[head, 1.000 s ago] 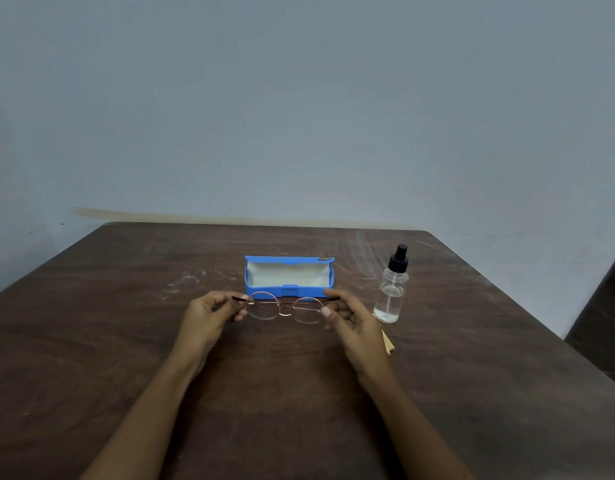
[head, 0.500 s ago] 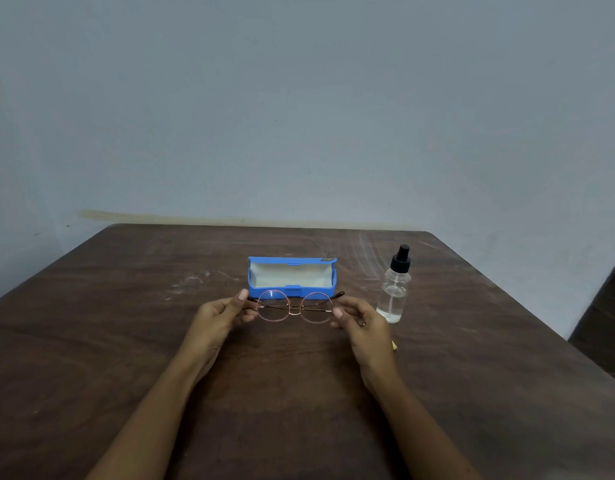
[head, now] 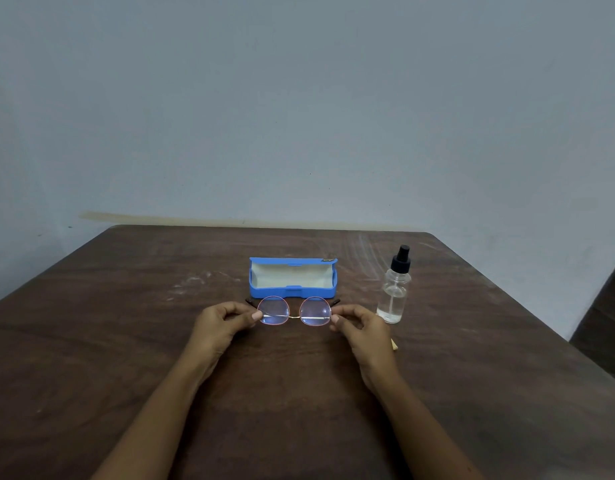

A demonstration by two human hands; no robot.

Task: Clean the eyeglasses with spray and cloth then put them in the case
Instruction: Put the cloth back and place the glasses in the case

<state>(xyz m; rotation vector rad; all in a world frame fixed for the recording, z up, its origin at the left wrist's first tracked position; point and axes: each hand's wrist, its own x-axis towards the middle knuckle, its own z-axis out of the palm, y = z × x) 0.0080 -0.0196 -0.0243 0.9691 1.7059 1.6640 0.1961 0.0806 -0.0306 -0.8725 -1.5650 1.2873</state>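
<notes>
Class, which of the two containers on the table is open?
The blue case, lid up, pale lining showing; the spray bottle has its black top on.

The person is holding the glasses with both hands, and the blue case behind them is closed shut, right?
Not quite. The blue case is open, not closed: the head view shows its pale lining inside. The rest is right: the left hand and the right hand both hold the glasses, and the case sits behind them.

I'm showing a bare left hand (head: 223,327) and bare right hand (head: 363,332), forearms (head: 167,410) running uncovered down to the frame edge.
</notes>
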